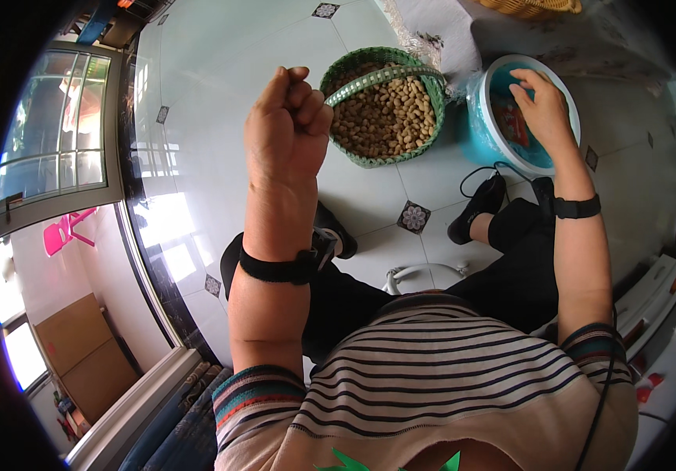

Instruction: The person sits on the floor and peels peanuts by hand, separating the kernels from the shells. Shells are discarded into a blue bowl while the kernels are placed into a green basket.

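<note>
My left hand (291,118) is raised beside a green woven basket (353,154), its fingers curled in toward the palm. Whether anything lies inside those fingers is hidden. Unshelled peanuts (397,112) fill the lower part of the basket, and its woven handle (367,82) arches over them. To the right, my right hand (541,106) hovers above a blue bucket with a white rim (487,144). Its fingers are apart, with nothing visible in them. A clear plastic liner covers the bucket's side, and a red printed wrapper (514,126) shows inside.
A fringed cloth (438,29) hangs behind the basket and bucket, with a wicker basket (529,7) above. A black cable (476,176) loops by my foot near the bucket. At the left stands a glazed door (55,129); a cardboard sheet (85,347) leans beyond the doorway.
</note>
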Available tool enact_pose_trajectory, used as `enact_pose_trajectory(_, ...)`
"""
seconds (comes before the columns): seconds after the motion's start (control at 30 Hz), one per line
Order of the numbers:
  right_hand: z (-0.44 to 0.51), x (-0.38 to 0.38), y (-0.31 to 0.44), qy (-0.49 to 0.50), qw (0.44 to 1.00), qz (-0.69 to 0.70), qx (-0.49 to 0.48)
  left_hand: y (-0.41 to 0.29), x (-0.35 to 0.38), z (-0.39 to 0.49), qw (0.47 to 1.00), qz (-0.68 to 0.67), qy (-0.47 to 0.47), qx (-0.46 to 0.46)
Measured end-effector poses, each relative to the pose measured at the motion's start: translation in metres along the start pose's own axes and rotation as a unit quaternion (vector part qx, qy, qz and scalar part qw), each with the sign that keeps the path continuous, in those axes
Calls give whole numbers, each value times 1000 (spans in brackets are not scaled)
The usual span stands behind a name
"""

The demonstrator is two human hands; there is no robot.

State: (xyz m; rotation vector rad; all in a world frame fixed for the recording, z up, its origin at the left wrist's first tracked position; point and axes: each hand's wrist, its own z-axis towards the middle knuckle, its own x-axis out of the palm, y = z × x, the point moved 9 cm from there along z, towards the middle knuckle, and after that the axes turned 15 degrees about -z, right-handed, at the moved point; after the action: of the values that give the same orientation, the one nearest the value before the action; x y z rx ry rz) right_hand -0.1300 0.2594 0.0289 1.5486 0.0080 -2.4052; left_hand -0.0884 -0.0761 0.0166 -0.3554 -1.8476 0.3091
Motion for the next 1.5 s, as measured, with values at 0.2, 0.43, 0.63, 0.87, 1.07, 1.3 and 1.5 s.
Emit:
enact_pose_trajectory(0.2,-52,106,92,285,924,250,-42,-20,-10,-3,991,-68,-98,54)
enact_pose_trajectory(0.43,-48,215,151,357,927,83,-85,-28,-15,1,990,-129,-60,16)
enact_pose_trajectory(0.63,9,281,190,401,911,32,-94,-41,-18,-3,994,-52,-77,60)
enact_pose_trajectory(0.87,14,308,213,371,912,-42,-171,-46,-5,-5,997,-52,-43,42)
enact_pose_trajectory(1.07,-44,303,208,418,871,15,-258,-39,-2,-1,997,-52,-39,31)
enact_pose_trajectory(1.3,-57,292,172,421,890,66,-162,-45,-6,-6,997,-12,-41,69)
enact_pose_trajectory(1.5,-49,279,96,340,703,528,334,-47,-11,-6,995,-5,-55,84)
